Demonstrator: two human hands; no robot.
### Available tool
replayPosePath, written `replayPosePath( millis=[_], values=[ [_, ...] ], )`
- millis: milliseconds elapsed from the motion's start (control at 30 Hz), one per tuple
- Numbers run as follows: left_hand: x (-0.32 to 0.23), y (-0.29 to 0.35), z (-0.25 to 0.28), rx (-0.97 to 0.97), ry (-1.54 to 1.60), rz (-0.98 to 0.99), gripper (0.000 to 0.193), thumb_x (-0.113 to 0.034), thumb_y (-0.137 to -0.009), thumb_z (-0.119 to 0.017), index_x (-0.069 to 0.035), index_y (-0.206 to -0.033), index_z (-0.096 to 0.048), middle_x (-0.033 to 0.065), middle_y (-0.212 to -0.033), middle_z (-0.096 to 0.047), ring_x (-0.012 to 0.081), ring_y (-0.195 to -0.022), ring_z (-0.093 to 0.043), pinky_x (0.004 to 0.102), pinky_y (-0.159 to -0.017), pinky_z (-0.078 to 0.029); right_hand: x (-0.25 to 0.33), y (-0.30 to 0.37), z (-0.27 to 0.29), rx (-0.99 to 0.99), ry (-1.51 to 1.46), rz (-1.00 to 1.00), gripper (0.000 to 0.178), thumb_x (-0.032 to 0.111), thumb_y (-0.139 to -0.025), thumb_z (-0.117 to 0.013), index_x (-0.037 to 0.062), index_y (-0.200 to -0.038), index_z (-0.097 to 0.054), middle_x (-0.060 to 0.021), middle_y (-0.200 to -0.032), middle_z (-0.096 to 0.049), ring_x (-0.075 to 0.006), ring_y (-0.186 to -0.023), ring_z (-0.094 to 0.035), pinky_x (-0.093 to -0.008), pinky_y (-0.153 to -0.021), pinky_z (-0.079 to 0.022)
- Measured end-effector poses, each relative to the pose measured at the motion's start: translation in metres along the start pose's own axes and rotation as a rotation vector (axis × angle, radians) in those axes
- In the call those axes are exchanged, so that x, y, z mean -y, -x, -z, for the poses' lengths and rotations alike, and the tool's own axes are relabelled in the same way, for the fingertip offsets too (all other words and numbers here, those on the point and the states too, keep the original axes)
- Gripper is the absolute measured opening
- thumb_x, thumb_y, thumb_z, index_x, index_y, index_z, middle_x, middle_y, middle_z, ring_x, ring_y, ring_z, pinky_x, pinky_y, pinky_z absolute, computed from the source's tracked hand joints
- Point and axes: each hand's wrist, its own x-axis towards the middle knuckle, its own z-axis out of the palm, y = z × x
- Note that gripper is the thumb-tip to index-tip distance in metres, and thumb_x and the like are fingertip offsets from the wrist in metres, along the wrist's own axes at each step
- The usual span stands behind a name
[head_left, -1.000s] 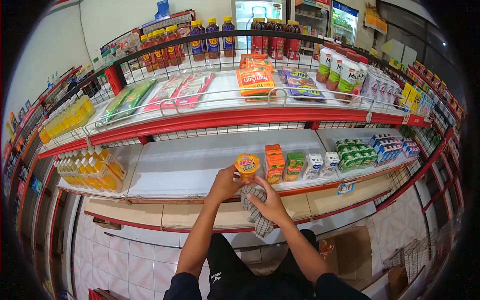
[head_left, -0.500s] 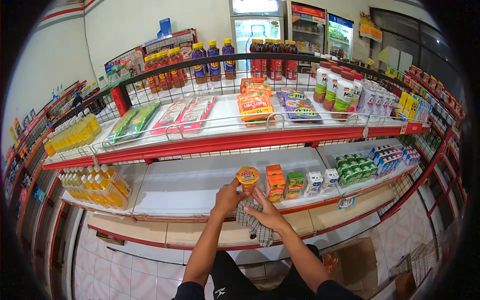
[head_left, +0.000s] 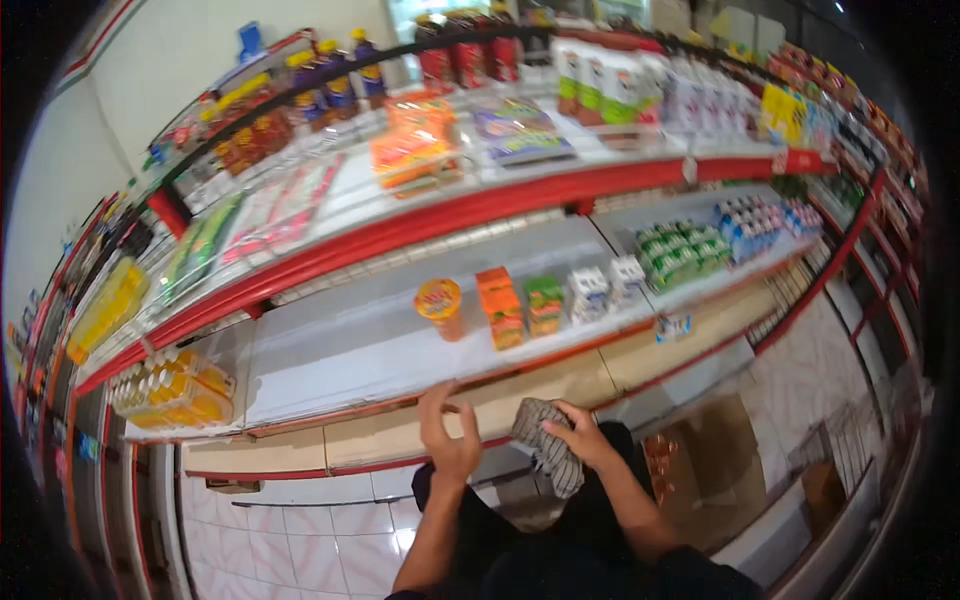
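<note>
An orange jelly drink cup [head_left: 439, 308] stands upright on the lower white shelf [head_left: 340, 345], just left of the orange juice cartons [head_left: 499, 308]. My left hand [head_left: 450, 435] is below the shelf's front edge, holding nothing, with thumb and fingers apart. In my right hand [head_left: 583, 437] is a bunched grey checked cloth [head_left: 547, 440], gripped between thumb and fingers and hanging down. To the right of the orange cartons are a green carton [head_left: 544, 305] and small white cartons [head_left: 589, 294].
Bottled yellow drinks [head_left: 180, 392] fill the lower shelf's left end; green milk packs [head_left: 682, 253] stand farther right. The red-edged upper shelf [head_left: 400, 222] overhangs at the back with sachets and bottles. An open cardboard box [head_left: 715, 455] sits on the floor at right.
The jelly cup has been let go and now stands on the shelf. Both hands have drawn back toward me and apart, the cloth staying in the right. The view has shifted and blurred.
</note>
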Motion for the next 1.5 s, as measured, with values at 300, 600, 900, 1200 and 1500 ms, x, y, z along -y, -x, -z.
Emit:
replayPosePath(
  millis=[300, 600, 900, 1200, 1500],
  values=[
    [-0.045, 0.16, -0.119, 0.993, 0.358, 0.318, 0.046, -0.008, -0.088, -0.062, -0.003, -0.131, -0.047, 0.0194, -0.126, -0.044, 0.0321, -0.106, -0.052, 0.0391, -0.091, -0.046, -0.115, 0.174, 0.156, -0.693, 0.422, -0.195, 0.048, 0.046, -0.085, -0.069, -0.0019, -0.093, -0.064, -0.011, -0.093, -0.062, -0.0181, -0.09, -0.056, -0.0376, -0.079, -0.046],
    [-0.072, 0.212, -0.229, 1.378, 0.21, -0.123, 0.038, -0.016, -0.089, -0.064, -0.006, -0.125, -0.054, 0.0172, -0.126, -0.049, 0.0371, -0.116, -0.048, 0.0456, -0.102, -0.037, -0.232, 0.236, 0.173, -0.713, 1.05, -0.639, 0.048, 0.042, -0.075, -0.074, -0.0013, -0.094, -0.069, -0.0245, -0.089, -0.066, -0.039, -0.087, -0.063, -0.0461, -0.075, -0.051],
    [-0.082, 0.265, -0.3, 1.638, 0.133, -0.267, 0.033, -0.028, -0.094, -0.056, -0.007, -0.12, -0.057, 0.0157, -0.12, -0.055, 0.0369, -0.117, -0.048, 0.0599, -0.106, -0.028, -0.276, 0.256, 0.28, -0.463, 0.119, -0.848, 0.068, 0.063, -0.087, -0.054, 0.0031, -0.119, -0.06, -0.0204, -0.112, -0.058, -0.0323, -0.105, -0.056, -0.0435, -0.09, -0.046],
    [-0.082, 0.285, -0.32, 1.552, 0.16, -0.248, 0.024, -0.02, -0.09, -0.06, -0.006, -0.109, -0.062, 0.0122, -0.108, -0.061, 0.0339, -0.104, -0.057, 0.0484, -0.095, -0.041, -0.362, 0.249, 0.326, -1.09, 0.019, -0.949, 0.066, 0.049, -0.089, -0.057, 0.007, -0.138, -0.045, -0.0153, -0.134, -0.047, -0.0305, -0.123, -0.044, -0.0451, -0.1, -0.04],
    [-0.079, 0.291, -0.323, 1.576, 0.075, -0.258, 0.021, -0.019, -0.092, -0.056, -0.005, -0.107, -0.062, 0.0123, -0.11, -0.061, 0.0337, -0.103, -0.057, 0.0454, -0.093, -0.041, -0.368, 0.212, 0.337, -1.146, 0.343, -1.192, 0.052, 0.033, -0.087, -0.062, 0.0071, -0.131, -0.052, -0.0152, -0.118, -0.057, -0.029, -0.109, -0.054, -0.0425, -0.09, -0.045]
  ],
)
